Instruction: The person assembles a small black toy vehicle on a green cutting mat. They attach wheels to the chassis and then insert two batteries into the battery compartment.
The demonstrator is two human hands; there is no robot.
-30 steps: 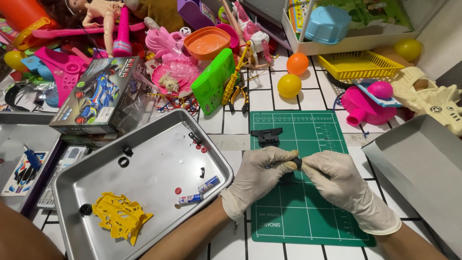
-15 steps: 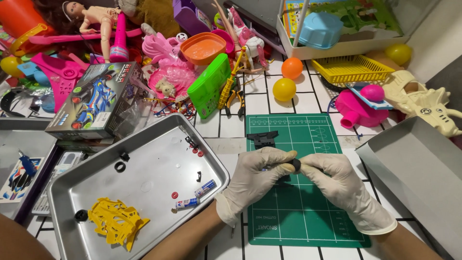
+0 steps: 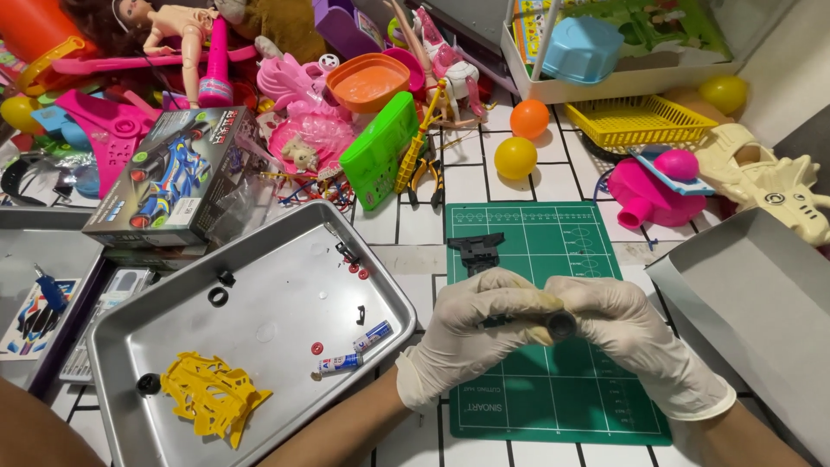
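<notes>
**Small black part gripped by both gloved hands over green mat**

Small black part [image 3: 560, 324] pinched between two white-gloved hands, just above the green cutting mat [image 3: 553, 398]. Exact shape hard to tell, mostly hidden by the fingers.

Far left: grey tray [image 3: 26, 259] holding a blue-tipped tool [image 3: 50, 290] on a printed card [image 3: 35, 316]. Next to it, boxed toy car kit [image 3: 173, 177] propped on the rim of the metal baking tray [image 3: 380, 285]. Inside that tray: yellow plastic car frame [image 3: 207, 398] near the front, black ring [image 3: 218, 297] and small black wheel [image 3: 149, 383] towards the left, red dots [image 3: 356, 270] near the back edge, two small batteries [image 3: 354, 350] lying near the right wall.

Behind, among heaped toys: orange bowl [image 3: 367, 82], green toy phone [image 3: 380, 147].

Centre: left hand [image 3: 471, 333] curled tight, fingers clenched round the part. Right hand [image 3: 627, 333] meeting it, fingertips grasping the same part from the other side. Second black piece [image 3: 477, 251] lying loose on the mat's far corner, apart from the hands.

Further right: orange ball [image 3: 529, 118] and yellow ball [image 3: 515, 157] on the tiled top, yellow basket [image 3: 644, 121], pink toy [image 3: 653, 186], then grey cardboard box [image 3: 761, 311] at the right edge, contents not visible.
</notes>
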